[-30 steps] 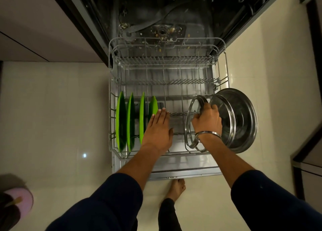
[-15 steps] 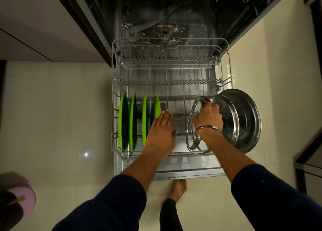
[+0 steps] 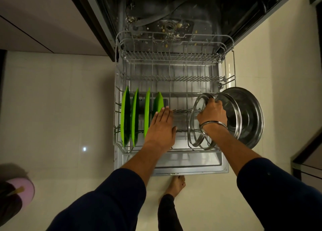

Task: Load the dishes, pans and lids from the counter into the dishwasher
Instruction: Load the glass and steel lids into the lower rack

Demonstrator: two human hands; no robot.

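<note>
The dishwasher's lower wire rack [image 3: 174,58] is pulled out over the open door. Several green plates [image 3: 125,116] stand on edge in its left rows. My left hand [image 3: 162,127] lies flat, fingers together, against the rightmost green plate [image 3: 158,102]. My right hand [image 3: 211,114] grips the top rim of a glass lid with a steel ring [image 3: 195,124], upright in the rack's right side. Behind it stand a second glass lid [image 3: 232,115] and a large steel lid [image 3: 250,115] leaning at the rack's right edge.
The dishwasher tub [image 3: 174,12] is open behind the rack, with food bits around its drain. A dark cabinet edge [image 3: 90,21] runs along the left. My bare foot [image 3: 176,185] stands on the pale tiled floor. A pink round thing [image 3: 22,189] sits at lower left.
Both hands have stayed almost where they were; the right hand shifted slightly along the lid's rim. The view has drifted a little.
</note>
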